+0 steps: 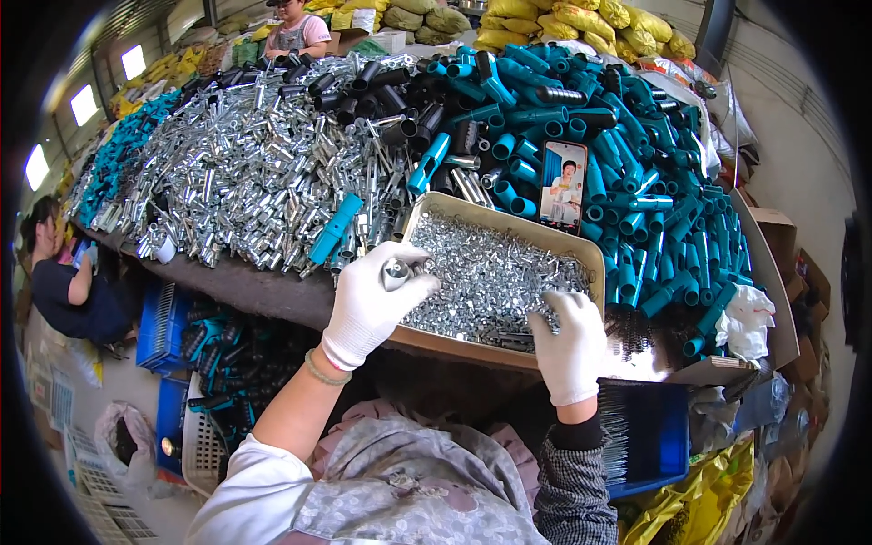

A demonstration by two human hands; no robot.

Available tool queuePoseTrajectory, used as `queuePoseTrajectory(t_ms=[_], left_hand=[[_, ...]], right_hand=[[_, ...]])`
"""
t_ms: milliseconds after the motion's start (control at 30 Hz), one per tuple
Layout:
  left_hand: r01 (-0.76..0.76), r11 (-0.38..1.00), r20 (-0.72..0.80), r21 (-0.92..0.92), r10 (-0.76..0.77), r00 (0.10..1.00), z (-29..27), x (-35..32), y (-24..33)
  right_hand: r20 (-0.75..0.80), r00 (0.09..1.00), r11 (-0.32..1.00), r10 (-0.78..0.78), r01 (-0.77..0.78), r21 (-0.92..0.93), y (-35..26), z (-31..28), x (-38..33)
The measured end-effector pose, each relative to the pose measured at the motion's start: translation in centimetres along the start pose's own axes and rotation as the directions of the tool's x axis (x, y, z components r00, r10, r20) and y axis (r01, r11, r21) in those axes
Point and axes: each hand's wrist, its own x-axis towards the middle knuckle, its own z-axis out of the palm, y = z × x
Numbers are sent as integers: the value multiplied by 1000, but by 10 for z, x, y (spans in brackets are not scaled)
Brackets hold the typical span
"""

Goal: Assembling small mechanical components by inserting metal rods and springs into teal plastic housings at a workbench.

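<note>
Over the parts-heaped bench [263, 286], left hand [368, 304] grips a tube [396, 272]; right hand [570, 341], fingers curled, should pinch one screw from the tray [509, 225].

We record a large heap of bright metal tubes [245, 154] covering the left half of the workbench [263, 291]. A heap of teal plastic sleeves [636, 182] fills the right half, with black sleeves [381, 100] mixed in along the far middle. A phone [563, 184] with a lit screen stands propped against the teal heap. Yellow sacks [581, 23] are stacked beyond the bench. We note one person [298, 27] seated at the far end and another person [64, 282] at the left edge. Blue crates [163, 327] sit below the bench; a white rag [747, 318] lies at the right.
</note>
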Motion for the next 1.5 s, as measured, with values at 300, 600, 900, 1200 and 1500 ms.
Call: queuePoseTrajectory(t_ms=[300, 600, 900, 1200, 1500], left_hand=[[516, 708, 248, -482, -455, 855, -3, -5, 24], [-210, 926, 106, 313, 185, 977, 7, -14, 13], [-115, 768, 206, 630, -23, 978, -21, 3, -6], [64, 677, -195, -733, -300, 934, -5, -46, 5], [21, 466, -167, -885, -360, 918, 36, -86, -17]], right_hand=[[325, 926, 663, 190, -366, 654, -52, 0, 5], [667, 736, 24, 112, -674, 739, -74, -11, -3], [693, 719, 115, 62, -695, 710, -45, -32, -51], [803, 572, 33, 165, -817, 576, -58, -5, -119], [817, 567, -3, 99, -821, 570, -51, -3, -125]])
